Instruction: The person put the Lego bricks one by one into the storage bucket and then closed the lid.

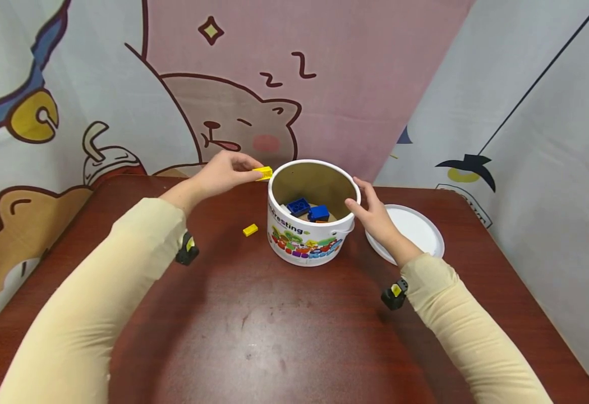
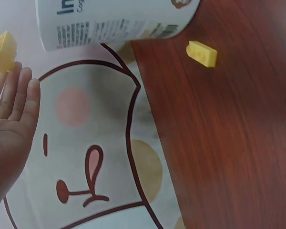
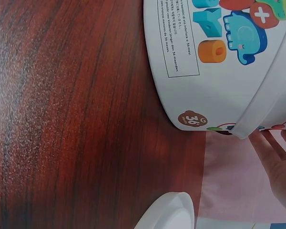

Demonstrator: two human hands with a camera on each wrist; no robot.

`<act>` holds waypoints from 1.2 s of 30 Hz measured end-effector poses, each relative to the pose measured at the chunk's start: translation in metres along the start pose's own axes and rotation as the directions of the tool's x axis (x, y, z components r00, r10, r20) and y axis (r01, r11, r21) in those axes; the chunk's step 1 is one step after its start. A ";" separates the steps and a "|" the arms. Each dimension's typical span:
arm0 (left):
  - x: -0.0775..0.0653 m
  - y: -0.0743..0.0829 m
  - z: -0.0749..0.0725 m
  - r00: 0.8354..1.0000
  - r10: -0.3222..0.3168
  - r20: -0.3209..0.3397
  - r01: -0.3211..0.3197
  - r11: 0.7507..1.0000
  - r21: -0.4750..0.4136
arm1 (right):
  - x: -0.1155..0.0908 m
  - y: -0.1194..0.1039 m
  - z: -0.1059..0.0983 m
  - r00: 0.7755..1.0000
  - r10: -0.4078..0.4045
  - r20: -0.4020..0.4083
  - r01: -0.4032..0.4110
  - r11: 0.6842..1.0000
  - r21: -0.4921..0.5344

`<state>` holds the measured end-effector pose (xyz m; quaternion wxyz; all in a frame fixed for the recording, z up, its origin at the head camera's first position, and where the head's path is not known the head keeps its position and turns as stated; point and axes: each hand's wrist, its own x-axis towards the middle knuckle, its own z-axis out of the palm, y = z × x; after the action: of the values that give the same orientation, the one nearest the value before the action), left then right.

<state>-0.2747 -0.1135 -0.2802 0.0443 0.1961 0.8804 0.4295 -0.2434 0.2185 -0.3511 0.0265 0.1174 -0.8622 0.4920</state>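
Between its thumb and fingertips my left hand [image 1: 226, 173] pinches a yellow toy brick [image 1: 263, 173], just outside the left rim of a white bucket [image 1: 302, 247] with printed pictures. My right hand [image 1: 377, 219] holds the bucket's right side, thumb over the rim and fingers farther back along the wall. Inside the bucket lie blue bricks [image 1: 318, 213] and a little of something white and orange; its front wall hides part of the contents. In the left wrist view the held brick [image 2: 5, 51] shows at the left edge, above the spread fingers.
A second yellow brick [image 1: 250, 230] lies on the brown table [image 1: 274, 336], left of the bucket. The white round lid [image 1: 418, 233] rests on the table to the right, partly behind the right hand. A cloth with cartoon bears [image 1: 234, 112] hangs behind the table.
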 end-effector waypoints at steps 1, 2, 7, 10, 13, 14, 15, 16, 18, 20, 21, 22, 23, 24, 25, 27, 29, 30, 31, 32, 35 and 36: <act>0.001 0.003 0.001 1.000 0.007 0.001 -0.007 1.000 -0.005 | 0.000 0.000 0.000 1.000 0.000 -0.001 0.000 1.000 0.001; 0.003 0.005 0.003 1.000 0.012 0.002 -0.012 1.000 -0.012 | 0.000 0.001 0.000 1.000 -0.001 -0.003 0.001 1.000 0.001; 0.011 0.017 0.012 0.999 0.035 0.012 -0.034 0.997 -0.063 | 0.000 0.001 -0.001 1.000 -0.003 -0.007 0.003 1.000 -0.001; 0.015 0.025 0.019 0.999 0.046 0.019 -0.044 0.996 -0.083 | 0.000 0.000 -0.001 1.000 -0.004 -0.005 0.004 1.000 0.005; 0.021 0.031 0.026 0.998 0.050 0.026 -0.048 0.995 -0.084 | 0.001 0.000 -0.001 1.000 -0.006 -0.002 0.006 1.000 0.013; 0.022 0.033 0.029 0.998 0.049 0.029 -0.047 0.995 -0.084 | 0.001 0.001 -0.001 1.000 -0.006 -0.002 0.006 1.000 0.015; 0.024 0.034 0.031 0.998 0.049 0.032 -0.046 0.995 -0.085 | 0.001 0.001 -0.001 1.000 -0.006 -0.001 0.006 1.000 0.014; 0.025 0.035 0.034 0.998 0.046 0.037 -0.043 0.995 -0.087 | 0.001 0.002 -0.001 1.000 -0.006 -0.001 0.006 1.000 0.011; 0.027 0.036 0.038 0.998 0.040 0.042 -0.036 0.995 -0.090 | 0.001 0.003 -0.001 1.000 -0.007 0.001 0.007 1.000 0.007; 0.029 0.037 0.043 0.998 0.039 0.043 -0.035 0.995 -0.090 | 0.002 0.005 0.000 1.000 -0.008 -0.001 0.008 1.000 0.002; 0.030 0.037 0.045 0.998 0.041 0.043 -0.037 0.995 -0.090 | 0.002 0.005 0.000 1.000 -0.009 -0.003 0.009 1.000 -0.002; 0.031 0.037 0.048 0.998 0.043 0.042 -0.039 0.995 -0.090 | 0.002 0.006 0.000 1.000 -0.013 -0.005 0.013 1.000 -0.007; 0.033 0.037 0.050 0.998 0.048 0.041 -0.044 0.995 -0.090 | 0.002 0.006 0.000 1.000 -0.014 -0.007 0.014 1.000 -0.008; 0.034 0.037 0.051 0.998 0.051 0.041 -0.048 0.995 -0.092 | 0.002 0.006 0.000 1.000 -0.016 -0.009 0.016 1.000 -0.010; 0.035 0.036 0.053 0.998 0.055 0.042 -0.051 0.994 -0.096 | 0.002 0.006 0.000 1.000 -0.017 -0.010 0.017 1.000 -0.013; 0.036 0.036 0.055 0.997 0.060 0.045 -0.055 0.993 -0.103 | 0.002 0.006 0.000 1.000 -0.019 -0.009 0.019 1.000 -0.016; 0.038 0.035 0.056 0.997 0.063 0.047 -0.058 0.993 -0.106 | 0.002 0.005 0.000 1.000 -0.017 -0.007 0.017 1.000 -0.010; 0.038 0.035 0.056 0.997 0.063 0.045 -0.058 0.993 -0.105 | 0.002 0.005 0.000 1.000 -0.016 -0.005 0.016 1.000 -0.007; 0.039 0.035 0.056 0.997 0.065 0.042 -0.061 0.992 -0.106 | 0.002 0.005 0.000 1.000 -0.015 -0.005 0.015 1.000 -0.005; 0.039 0.035 0.055 0.997 0.067 0.039 -0.062 0.992 -0.106 | 0.002 0.005 0.000 1.000 -0.014 -0.004 0.014 1.000 0.000; 0.039 0.035 0.050 0.997 0.073 0.018 -0.071 0.992 -0.106 | 0.001 0.004 0.000 1.000 -0.011 -0.005 0.011 1.000 0.016; 0.038 0.035 0.048 0.997 0.074 0.009 -0.072 0.991 -0.108 | 0.001 0.004 0.000 1.000 -0.011 -0.006 0.011 1.000 0.018</act>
<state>-0.2875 -0.0441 -0.2802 0.0451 0.2283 0.8478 0.4765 -0.2455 0.2200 -0.3539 0.0305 0.1210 -0.8571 0.4999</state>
